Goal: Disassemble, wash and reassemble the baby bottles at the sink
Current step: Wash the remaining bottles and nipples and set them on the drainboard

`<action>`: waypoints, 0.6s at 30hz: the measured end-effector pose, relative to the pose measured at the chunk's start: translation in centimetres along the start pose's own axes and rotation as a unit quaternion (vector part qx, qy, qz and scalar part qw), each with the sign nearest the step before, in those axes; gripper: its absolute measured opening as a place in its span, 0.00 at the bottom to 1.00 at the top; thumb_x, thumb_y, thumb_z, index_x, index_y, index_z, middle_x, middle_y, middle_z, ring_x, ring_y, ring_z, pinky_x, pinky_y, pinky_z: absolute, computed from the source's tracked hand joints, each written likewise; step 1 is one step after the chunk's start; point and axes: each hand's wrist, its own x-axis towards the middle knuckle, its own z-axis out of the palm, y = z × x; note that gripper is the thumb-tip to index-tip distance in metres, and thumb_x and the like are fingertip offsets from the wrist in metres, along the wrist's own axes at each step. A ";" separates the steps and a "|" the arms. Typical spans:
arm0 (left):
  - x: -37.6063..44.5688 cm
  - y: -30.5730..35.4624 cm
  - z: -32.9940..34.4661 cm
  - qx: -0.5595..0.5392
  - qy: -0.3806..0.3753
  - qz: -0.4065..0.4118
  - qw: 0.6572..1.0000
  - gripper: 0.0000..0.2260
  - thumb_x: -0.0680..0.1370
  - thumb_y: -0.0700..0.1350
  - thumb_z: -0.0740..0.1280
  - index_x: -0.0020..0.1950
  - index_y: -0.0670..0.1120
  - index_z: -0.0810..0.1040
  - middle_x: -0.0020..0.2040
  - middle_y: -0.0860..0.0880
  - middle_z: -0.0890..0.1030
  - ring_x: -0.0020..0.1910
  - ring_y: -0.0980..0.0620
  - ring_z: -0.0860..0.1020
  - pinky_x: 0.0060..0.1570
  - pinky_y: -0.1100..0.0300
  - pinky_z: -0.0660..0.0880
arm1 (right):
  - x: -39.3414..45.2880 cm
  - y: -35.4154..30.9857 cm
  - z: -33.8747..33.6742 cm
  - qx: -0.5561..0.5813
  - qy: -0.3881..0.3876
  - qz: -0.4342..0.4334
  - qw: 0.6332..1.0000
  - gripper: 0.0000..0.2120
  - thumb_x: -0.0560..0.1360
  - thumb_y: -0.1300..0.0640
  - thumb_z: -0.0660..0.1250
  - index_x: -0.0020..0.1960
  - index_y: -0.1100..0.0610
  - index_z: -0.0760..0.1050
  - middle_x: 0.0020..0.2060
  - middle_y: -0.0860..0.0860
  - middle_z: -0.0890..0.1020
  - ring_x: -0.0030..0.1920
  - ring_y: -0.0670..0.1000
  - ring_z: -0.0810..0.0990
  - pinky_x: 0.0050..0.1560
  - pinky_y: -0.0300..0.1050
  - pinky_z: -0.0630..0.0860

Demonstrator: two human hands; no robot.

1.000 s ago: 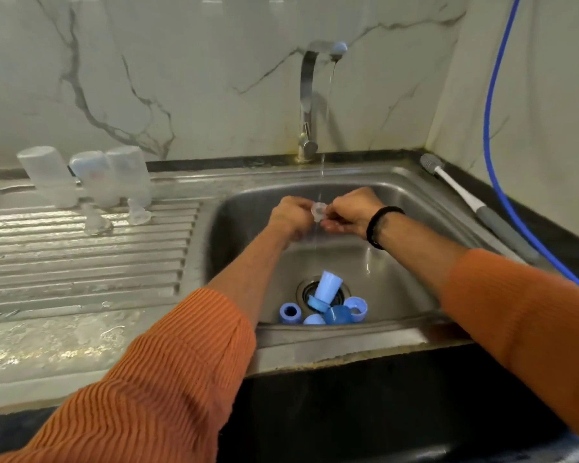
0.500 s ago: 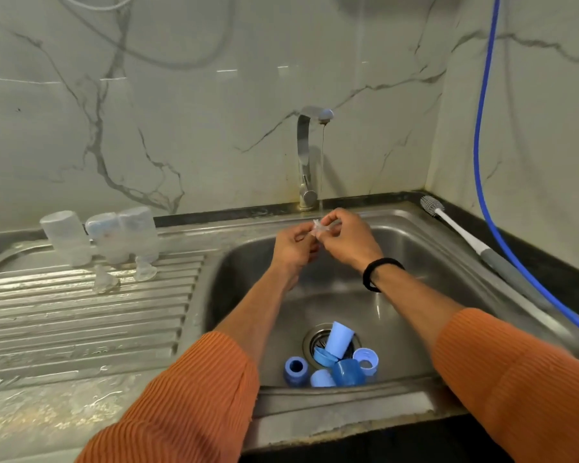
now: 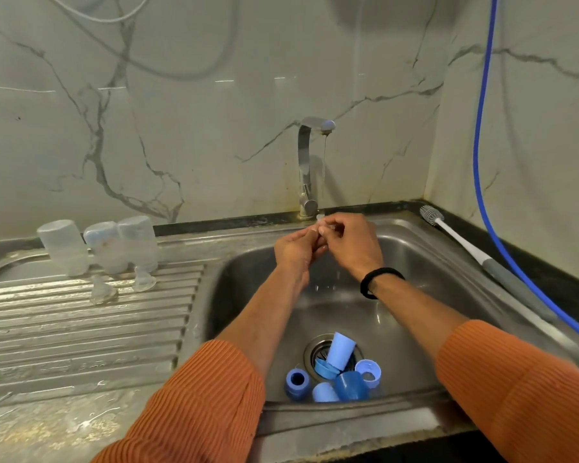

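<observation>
My left hand (image 3: 298, 250) and my right hand (image 3: 355, 243) meet over the back of the steel sink (image 3: 425, 262), under a thin stream from the tap (image 3: 310, 162). Together they pinch a small clear teat (image 3: 322, 223), mostly hidden by the fingers. Three clear bottle bodies (image 3: 101, 245) stand upside down on the draining board, with two clear teats (image 3: 124, 285) in front of them. Several blue caps and collars (image 3: 338, 372) lie around the drain.
A white bottle brush (image 3: 462, 243) with a grey handle lies on the sink's right rim. A blue hose (image 3: 482, 162) hangs down the right wall to the dark counter. The ribbed draining board (image 3: 81, 329) is wet. Marble wall behind.
My head has tilted up, so the sink sits lower in view. Both hands stay together on the teat under the water, with the fingers shifting on it.
</observation>
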 end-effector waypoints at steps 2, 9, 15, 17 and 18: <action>0.0 0.2 0.1 0.071 0.024 0.051 0.996 0.04 0.78 0.39 0.73 0.50 0.40 0.87 0.40 0.42 0.87 0.37 0.50 0.85 0.49 0.52 0.85 | 0.1 0.0 0.1 0.015 0.009 0.011 1.000 0.05 0.80 0.53 0.72 0.53 0.53 0.85 0.46 0.48 0.87 0.43 0.39 0.82 0.45 0.28 0.75; -1.7 1.1 -0.1 0.397 0.017 0.327 0.858 0.07 0.79 0.38 0.71 0.53 0.44 0.88 0.46 0.50 0.87 0.45 0.56 0.83 0.47 0.74 0.74 | 0.3 0.3 0.3 0.189 -0.099 0.191 0.958 0.09 0.85 0.55 0.62 0.50 0.54 0.79 0.37 0.52 0.85 0.34 0.48 0.82 0.34 0.41 0.81; -1.7 1.5 -0.7 0.393 0.033 0.327 0.859 0.07 0.78 0.41 0.74 0.55 0.44 0.87 0.48 0.49 0.87 0.45 0.57 0.82 0.51 0.68 0.78 | 0.9 0.2 -0.5 0.223 -0.163 0.236 0.932 0.11 0.83 0.54 0.64 0.54 0.56 0.84 0.46 0.53 0.88 0.48 0.55 0.88 0.47 0.51 0.85; -1.6 1.3 -0.7 0.388 0.040 0.328 0.860 0.07 0.77 0.45 0.76 0.53 0.45 0.88 0.45 0.51 0.87 0.43 0.57 0.83 0.46 0.74 0.76 | 1.4 0.1 -1.2 0.117 -0.160 0.206 0.958 0.12 0.82 0.53 0.65 0.51 0.59 0.83 0.41 0.53 0.87 0.43 0.55 0.86 0.43 0.49 0.81; -1.5 1.2 -0.6 0.383 0.045 0.320 0.866 0.07 0.76 0.46 0.77 0.52 0.45 0.88 0.43 0.53 0.86 0.42 0.59 0.83 0.43 0.76 0.74 | 1.7 0.2 -1.8 0.048 -0.144 0.183 0.971 0.12 0.80 0.54 0.66 0.50 0.62 0.83 0.39 0.55 0.85 0.41 0.56 0.84 0.42 0.49 0.79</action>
